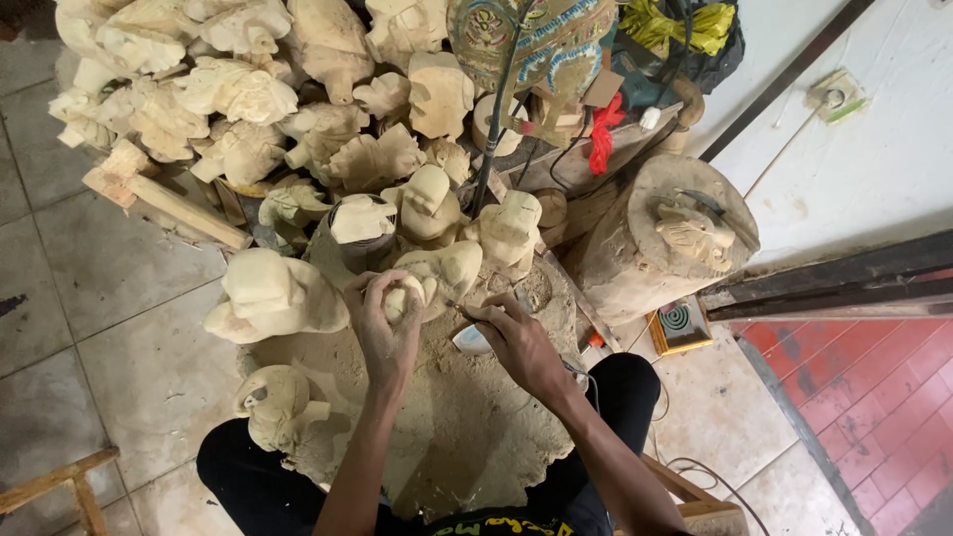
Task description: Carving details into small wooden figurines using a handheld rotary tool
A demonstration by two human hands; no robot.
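Note:
My left hand [385,320] grips a small pale wooden carving [433,280] and holds it against a big dusty wooden block [467,427] that rests on my lap. My right hand [518,342] holds a thin carving tool [460,312] whose tip points at the carving, just right of my left fingers. A small pale blue-white object [471,340] lies on the block under my right hand. Rough-cut figures stand close around: a large one [270,294] to the left, a smaller one [276,403] at the block's near left edge.
A heap of several unfinished pale carvings [238,89] fills the back. A tree-stump block [660,233] with a carved face on top stands at the right, a painted mask [531,40] behind it. Tiled floor [109,328] lies left, a wooden frame [60,486] bottom left.

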